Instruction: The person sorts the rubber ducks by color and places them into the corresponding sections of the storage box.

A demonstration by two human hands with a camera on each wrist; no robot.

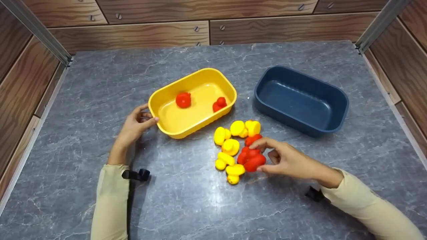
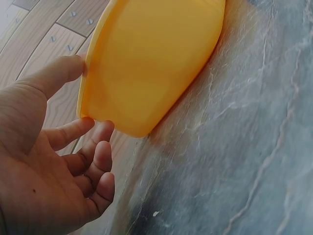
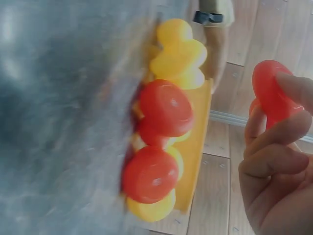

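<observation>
My left hand (image 1: 131,126) is at the left end of a yellow bin (image 1: 186,130). In the left wrist view, its thumb and index fingertips touch the rim, spread apart, and the other fingers bend loosely beside the wall. My right hand (image 1: 290,160) pinches a red rubber duck (image 3: 268,93) between thumb and fingers, raised above the pile. Below it, red ducks (image 3: 166,107) lie beside several yellow ducks (image 1: 230,146) on the table. Inside the yellow bin are two red ducks, one near the middle (image 1: 183,100) and one by the right wall (image 1: 219,104).
To the right of the yellow bin stands a dark blue bin (image 1: 297,100) with nothing in it. Both stand on a grey marbled tabletop (image 1: 180,200). Wood-patterned panels (image 1: 150,33) enclose the back and sides, with metal posts (image 1: 40,30) at the rear corners.
</observation>
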